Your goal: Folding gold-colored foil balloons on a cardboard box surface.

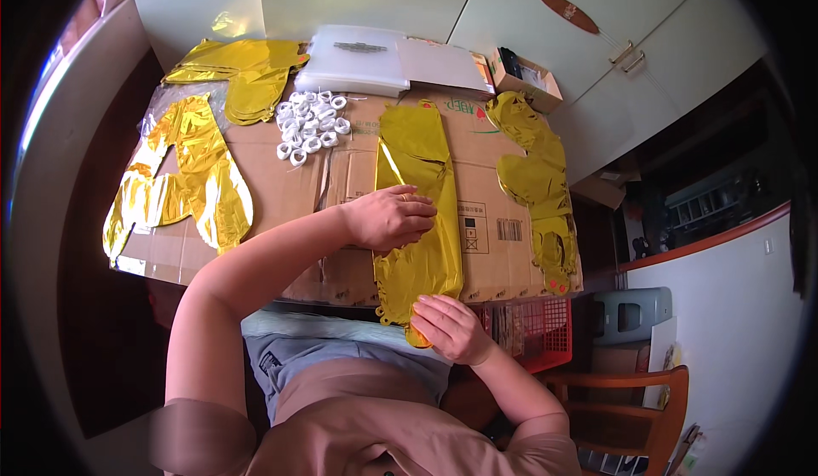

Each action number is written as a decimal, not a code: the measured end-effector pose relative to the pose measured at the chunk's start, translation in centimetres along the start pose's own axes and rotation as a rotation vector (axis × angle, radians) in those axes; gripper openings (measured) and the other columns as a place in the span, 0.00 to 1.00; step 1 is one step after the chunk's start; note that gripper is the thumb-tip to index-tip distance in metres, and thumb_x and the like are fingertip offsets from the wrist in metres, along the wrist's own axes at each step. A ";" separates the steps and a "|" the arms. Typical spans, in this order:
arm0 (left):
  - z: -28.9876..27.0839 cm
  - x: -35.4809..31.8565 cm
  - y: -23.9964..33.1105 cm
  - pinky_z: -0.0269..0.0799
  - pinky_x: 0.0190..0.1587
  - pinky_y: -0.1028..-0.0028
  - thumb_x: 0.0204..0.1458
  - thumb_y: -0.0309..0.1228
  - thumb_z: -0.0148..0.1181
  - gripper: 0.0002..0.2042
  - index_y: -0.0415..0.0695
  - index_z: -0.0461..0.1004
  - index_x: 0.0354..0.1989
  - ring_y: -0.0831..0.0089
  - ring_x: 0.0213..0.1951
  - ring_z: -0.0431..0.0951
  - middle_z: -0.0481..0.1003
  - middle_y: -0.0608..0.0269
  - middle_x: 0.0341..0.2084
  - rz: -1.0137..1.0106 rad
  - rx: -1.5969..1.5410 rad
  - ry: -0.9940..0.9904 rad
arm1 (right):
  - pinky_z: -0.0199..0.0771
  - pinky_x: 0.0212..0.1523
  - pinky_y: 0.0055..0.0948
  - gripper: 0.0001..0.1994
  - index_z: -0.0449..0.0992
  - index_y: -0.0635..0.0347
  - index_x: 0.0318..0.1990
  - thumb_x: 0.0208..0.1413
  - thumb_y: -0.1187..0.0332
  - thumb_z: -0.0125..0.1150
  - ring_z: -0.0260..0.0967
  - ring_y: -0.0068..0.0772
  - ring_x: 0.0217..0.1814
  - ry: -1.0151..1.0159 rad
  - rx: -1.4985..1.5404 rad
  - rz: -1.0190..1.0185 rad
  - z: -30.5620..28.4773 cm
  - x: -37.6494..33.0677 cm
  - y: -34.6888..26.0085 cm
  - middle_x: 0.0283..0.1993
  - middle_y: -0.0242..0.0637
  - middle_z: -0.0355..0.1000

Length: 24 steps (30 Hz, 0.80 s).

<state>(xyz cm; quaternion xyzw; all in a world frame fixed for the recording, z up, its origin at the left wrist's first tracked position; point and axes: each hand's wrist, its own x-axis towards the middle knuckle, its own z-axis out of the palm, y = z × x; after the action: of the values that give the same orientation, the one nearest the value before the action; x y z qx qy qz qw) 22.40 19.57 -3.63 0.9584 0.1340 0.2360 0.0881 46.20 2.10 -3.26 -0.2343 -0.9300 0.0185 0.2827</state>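
A long flat gold foil balloon (420, 148) lies down the middle of a cardboard-covered table (281, 186). My left hand (390, 218) rests palm down on its middle, fingers pressing the foil flat. My right hand (450, 327) pinches the balloon's near end, which hangs over the table's front edge, and an orange bit shows under the fingers. Other deflated gold foil balloons lie at the left (183, 182), at the far left (243, 71) and at the right (537, 178).
A pile of small white ribbon rolls (308, 125) sits at the back centre. Clear plastic sleeves (358, 58) and a small open cardboard box (527, 77) lie at the far edge. A red crate (532, 327) and a wooden chair (630, 391) stand at my right.
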 end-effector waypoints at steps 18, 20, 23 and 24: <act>0.2 -0.2 -0.2 0.67 0.63 0.54 0.53 0.33 0.65 0.17 0.42 0.77 0.51 0.55 0.58 0.75 0.75 0.52 0.55 -0.042 -0.104 0.039 | 0.62 0.66 0.42 0.13 0.76 0.52 0.52 0.60 0.66 0.57 0.69 0.35 0.59 0.038 -0.313 0.067 2.2 -1.6 -0.1 0.56 0.35 0.73; 0.2 -0.3 -0.2 0.67 0.63 0.54 0.53 0.33 0.65 0.17 0.42 0.77 0.51 0.55 0.58 0.74 0.75 0.53 0.56 -0.046 -0.102 0.039 | 0.63 0.64 0.42 0.13 0.77 0.52 0.51 0.60 0.66 0.56 0.70 0.36 0.57 0.059 -0.295 0.063 2.0 -1.5 0.1 0.54 0.34 0.74; 0.1 -0.3 -0.2 0.66 0.63 0.54 0.54 0.32 0.65 0.17 0.42 0.77 0.50 0.56 0.59 0.74 0.75 0.53 0.56 -0.046 -0.108 0.026 | 0.66 0.58 0.42 0.12 0.78 0.54 0.47 0.53 0.69 0.62 0.73 0.35 0.51 0.100 -0.142 0.148 0.8 -0.1 -0.2 0.49 0.33 0.76; 0.1 -0.3 -0.2 0.66 0.64 0.54 0.54 0.33 0.64 0.16 0.42 0.77 0.50 0.56 0.60 0.73 0.75 0.53 0.56 -0.052 -0.109 0.025 | 0.67 0.57 0.42 0.12 0.79 0.54 0.44 0.51 0.71 0.65 0.73 0.35 0.49 0.121 -0.073 0.204 0.5 0.3 -0.1 0.47 0.33 0.76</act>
<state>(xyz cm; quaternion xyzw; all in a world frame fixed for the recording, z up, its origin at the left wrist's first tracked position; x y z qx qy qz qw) 22.16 19.66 -3.89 0.9454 0.1468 0.2526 0.1446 45.65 2.18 -3.46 -0.3386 -0.8826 -0.0009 0.3263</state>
